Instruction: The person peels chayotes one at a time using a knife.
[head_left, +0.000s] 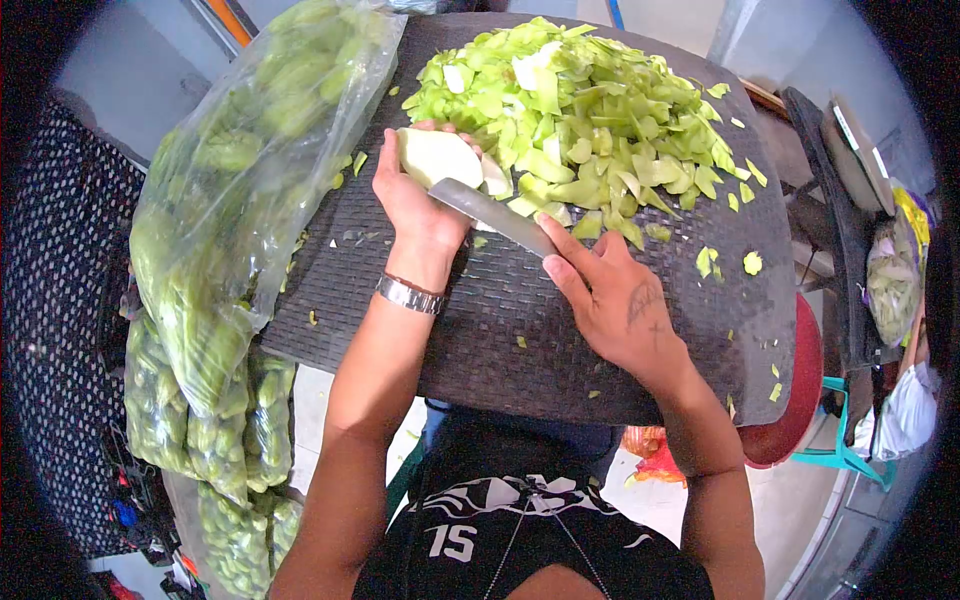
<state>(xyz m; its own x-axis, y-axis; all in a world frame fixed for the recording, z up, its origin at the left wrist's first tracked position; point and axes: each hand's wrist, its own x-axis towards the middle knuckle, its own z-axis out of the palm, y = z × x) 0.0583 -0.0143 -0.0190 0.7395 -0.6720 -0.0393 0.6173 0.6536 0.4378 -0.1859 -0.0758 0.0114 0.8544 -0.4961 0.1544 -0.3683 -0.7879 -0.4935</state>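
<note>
My left hand (425, 200), palm up with a metal-banded watch at the wrist, cradles a pale peeled chayote (438, 160) with a flat cut face. Beside it a second pale piece (494, 177) shows, and the fingers behind are mostly hidden. In my right hand (605, 290) is a knife (495, 218), its handle covered by the fingers. The blade points left and its tip lies at the near edge of the chayote. Just beyond both hands rises a large heap of green peelings (590, 120).
The dark woven-pattern table (500, 340) carries scattered scraps. A clear plastic bag of green vegetables (250, 160) leans over its left edge, with more filled bags (220, 430) below. To the right stand a red tub (790, 400) and a teal stool (845, 445).
</note>
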